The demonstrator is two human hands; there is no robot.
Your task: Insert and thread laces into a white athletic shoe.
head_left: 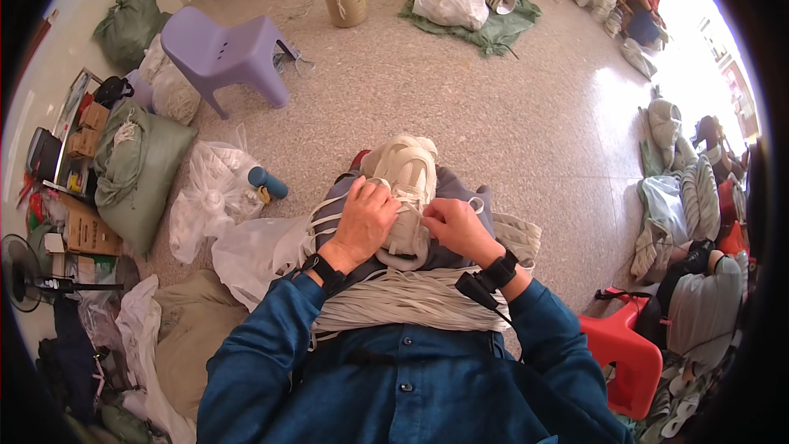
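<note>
A cream sneaker (408, 177) lies on my lap, its toe pointing away from me. My left hand (362, 222) rests along the left of its lacing, fingers closed on a pale shoelace (330, 204) that trails off to the left. From the other side, my right hand (462, 228) pinches lace at the eyelets, and a small loop stands up behind its fingers. Exactly how the lace passes between the fingertips is partly hidden. Across my thighs, below the sneaker, stretches a thick bundle of loose cream shoelaces (411, 306).
At left are a lilac plastic chair (226, 53), a stuffed green sack (140, 173), a clear bag (215, 197) and a blue bottle (268, 182). A red stool (629, 353) stands close on my right. Other people sit at the right edge and far back, among stacked shoes.
</note>
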